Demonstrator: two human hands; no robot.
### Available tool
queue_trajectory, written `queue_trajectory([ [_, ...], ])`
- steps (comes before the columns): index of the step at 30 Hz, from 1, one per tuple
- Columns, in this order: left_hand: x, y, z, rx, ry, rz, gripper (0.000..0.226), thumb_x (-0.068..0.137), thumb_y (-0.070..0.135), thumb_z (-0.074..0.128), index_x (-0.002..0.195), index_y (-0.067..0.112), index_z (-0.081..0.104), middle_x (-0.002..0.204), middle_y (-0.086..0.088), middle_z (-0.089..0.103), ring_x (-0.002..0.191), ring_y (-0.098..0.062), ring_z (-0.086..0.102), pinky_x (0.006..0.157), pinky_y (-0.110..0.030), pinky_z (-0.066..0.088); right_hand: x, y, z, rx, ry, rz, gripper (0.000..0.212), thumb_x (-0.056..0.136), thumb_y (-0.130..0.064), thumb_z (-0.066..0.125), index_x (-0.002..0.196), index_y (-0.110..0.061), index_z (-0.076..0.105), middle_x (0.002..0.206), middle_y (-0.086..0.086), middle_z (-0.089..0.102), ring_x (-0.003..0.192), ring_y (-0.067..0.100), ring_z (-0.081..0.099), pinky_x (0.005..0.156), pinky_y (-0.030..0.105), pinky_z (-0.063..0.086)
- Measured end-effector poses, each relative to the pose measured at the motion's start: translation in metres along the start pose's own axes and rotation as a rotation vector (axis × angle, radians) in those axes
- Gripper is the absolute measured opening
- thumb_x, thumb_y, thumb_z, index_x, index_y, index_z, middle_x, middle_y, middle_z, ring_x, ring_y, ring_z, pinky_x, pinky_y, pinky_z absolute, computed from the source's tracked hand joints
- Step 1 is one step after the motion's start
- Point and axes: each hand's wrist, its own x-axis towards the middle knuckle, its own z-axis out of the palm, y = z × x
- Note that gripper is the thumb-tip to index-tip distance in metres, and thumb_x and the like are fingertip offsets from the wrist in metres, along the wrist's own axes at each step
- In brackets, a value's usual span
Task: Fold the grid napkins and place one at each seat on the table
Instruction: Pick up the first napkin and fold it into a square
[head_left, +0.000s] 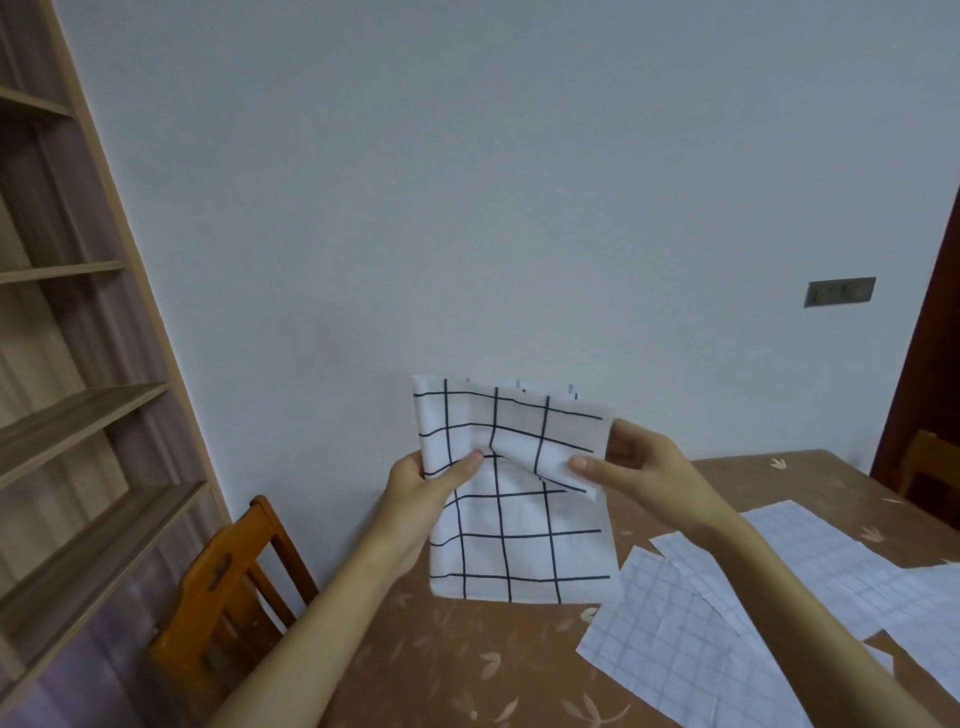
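Note:
A white napkin with a black grid (519, 540) hangs in the air above the table's far left part, partly folded, its top flap bent toward me. My left hand (426, 488) pinches its left edge with the thumb on the front. My right hand (639, 462) grips the folded flap at the right edge. Several more napkins with a fine pale grid (691, 639) lie spread flat and overlapping on the table to the right.
The table (467, 660) has a brown cloth with a leaf print. A wooden chair (234, 582) stands at its left side, another chair (930, 467) at the far right. A wooden shelf unit (78, 364) fills the left wall.

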Motion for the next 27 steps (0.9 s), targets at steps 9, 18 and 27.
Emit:
queue_trajectory([
  [9, 0.005, -0.007, -0.003, -0.009, -0.171, -0.133, 0.044, 0.084, 0.032, 0.079, 0.121, 0.011, 0.069, 0.119, -0.005, 0.075, 0.113, -0.022, 0.07, 0.107, -0.046, 0.049, -0.001, 0.002, 0.011, 0.119, 0.066, 0.085, 0.035, 0.098, -0.043, 0.054, 0.095, -0.015, 0.075, 0.092, 0.0, 0.079, 0.085, 0.014, 0.075, 0.071, 0.024, 0.055],
  [18, 0.002, -0.001, -0.001, -0.168, -0.271, -0.238, 0.05, 0.092, 0.028, 0.072, 0.135, 0.007, 0.058, 0.13, -0.01, 0.068, 0.122, -0.027, 0.065, 0.109, -0.05, 0.047, 0.0, 0.004, 0.022, 0.238, 0.079, 0.127, 0.035, 0.09, -0.047, 0.064, 0.111, -0.02, 0.072, 0.105, 0.0, 0.078, 0.097, 0.02, 0.075, 0.089, 0.041, 0.057],
  [27, 0.0, 0.01, -0.012, -0.002, -0.295, -0.123, 0.041, 0.093, 0.033, 0.069, 0.129, 0.014, 0.064, 0.127, 0.0, 0.071, 0.122, -0.019, 0.064, 0.109, -0.04, 0.046, -0.004, 0.01, 0.026, 0.149, 0.009, 0.133, 0.02, 0.095, -0.026, 0.064, 0.102, -0.011, 0.075, 0.096, 0.005, 0.079, 0.088, 0.023, 0.077, 0.076, 0.032, 0.06],
])
